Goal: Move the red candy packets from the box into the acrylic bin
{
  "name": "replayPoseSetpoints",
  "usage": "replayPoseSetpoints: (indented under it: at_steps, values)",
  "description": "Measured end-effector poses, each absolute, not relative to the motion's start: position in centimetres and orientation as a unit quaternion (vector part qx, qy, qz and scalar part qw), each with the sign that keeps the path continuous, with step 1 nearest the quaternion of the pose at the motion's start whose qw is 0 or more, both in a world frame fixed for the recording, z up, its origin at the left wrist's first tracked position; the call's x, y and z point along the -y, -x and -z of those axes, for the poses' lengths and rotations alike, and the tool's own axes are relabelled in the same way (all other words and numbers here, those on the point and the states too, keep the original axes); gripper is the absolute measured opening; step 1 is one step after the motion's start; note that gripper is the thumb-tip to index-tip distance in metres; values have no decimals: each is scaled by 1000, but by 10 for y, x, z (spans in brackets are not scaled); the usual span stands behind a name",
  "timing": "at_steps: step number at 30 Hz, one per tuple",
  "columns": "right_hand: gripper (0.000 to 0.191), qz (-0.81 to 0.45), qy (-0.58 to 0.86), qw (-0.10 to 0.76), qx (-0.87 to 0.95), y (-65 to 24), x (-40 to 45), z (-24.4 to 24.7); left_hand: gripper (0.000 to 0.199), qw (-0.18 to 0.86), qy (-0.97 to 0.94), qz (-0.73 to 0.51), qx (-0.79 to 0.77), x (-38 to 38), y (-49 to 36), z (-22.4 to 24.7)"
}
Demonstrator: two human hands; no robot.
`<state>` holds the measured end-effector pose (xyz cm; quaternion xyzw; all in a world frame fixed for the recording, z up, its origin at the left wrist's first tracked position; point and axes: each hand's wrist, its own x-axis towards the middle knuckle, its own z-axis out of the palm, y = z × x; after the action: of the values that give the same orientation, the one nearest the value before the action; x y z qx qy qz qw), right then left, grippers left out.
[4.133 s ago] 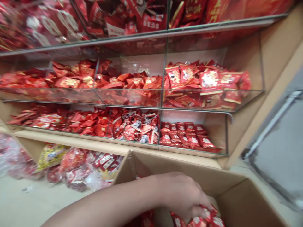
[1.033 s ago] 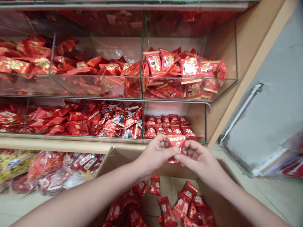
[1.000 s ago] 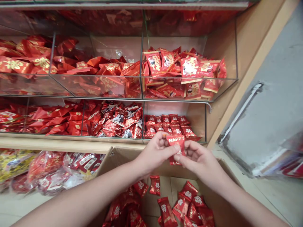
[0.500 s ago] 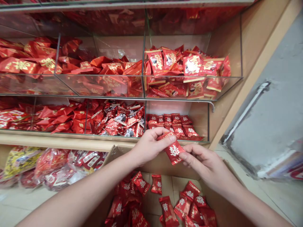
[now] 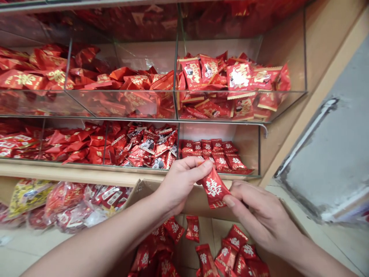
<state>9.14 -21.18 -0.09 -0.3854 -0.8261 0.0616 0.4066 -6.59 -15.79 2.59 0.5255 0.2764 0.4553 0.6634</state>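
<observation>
A red wrapped candy (image 5: 213,188) with a silver double-happiness sign is stretched between my two hands, above an open cardboard box. My left hand (image 5: 184,181) pinches its upper end between thumb and fingers. At its lower right corner, my right hand (image 5: 256,213) grips the wrapper with thumb and bent forefinger. Below, in the cardboard box (image 5: 173,198), lie several more red candies (image 5: 206,259) of the same kind. Behind my hands, matching candies (image 5: 219,157) stand in rows in the lower right shelf compartment.
Clear-fronted shelf bins hold gold-edged red packets (image 5: 240,77), plain red packets (image 5: 25,79) and red-and-black candies (image 5: 150,142). Bagged goods (image 5: 66,200) lie under the shelf at left. A wooden side panel (image 5: 323,104) and a grey wall (image 5: 340,154) stand at right.
The candy has shifted slightly down and to the right, with both hands still on it. My right hand has moved right and turned, its fingers more curled. The view has shifted slightly.
</observation>
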Motion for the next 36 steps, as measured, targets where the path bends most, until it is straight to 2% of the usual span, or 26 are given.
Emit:
replayPoseSetpoints:
  at_steps: [4,6,9,11,17,21,25,28,31,34,36]
  values:
    - [23,-95,393,421,812,-94,212,7,17,623,-574,-443,-292,157,64,-24]
    - [24,-156,424,420,787,-93,212,12,17,571,-620,-446,-302,157,63,-21]
    - [12,-270,455,422,736,-89,210,19,15,497,-674,-452,-306,161,60,-17]
    - [18,-313,456,427,715,-86,208,21,15,466,-700,-442,-312,165,59,-15]
    - [27,-362,457,423,694,-83,209,18,21,551,-657,-405,-317,167,59,-16]
    - [19,-426,455,450,640,-83,212,18,18,511,-675,-419,-329,159,57,-10]
    - [28,-478,451,511,553,-91,204,8,19,487,-675,-454,-317,145,62,-10]
    - [27,-459,489,527,522,-101,175,-13,33,360,-741,-453,-341,127,71,-26]
    - [16,-389,598,484,507,-101,125,-32,42,145,-830,-312,-438,103,69,-48]
    - [5,-369,645,446,499,-87,72,-38,37,88,-844,-189,-495,77,52,-60]
    - [14,-352,672,413,504,-73,44,-36,30,74,-846,-114,-515,61,38,-59]
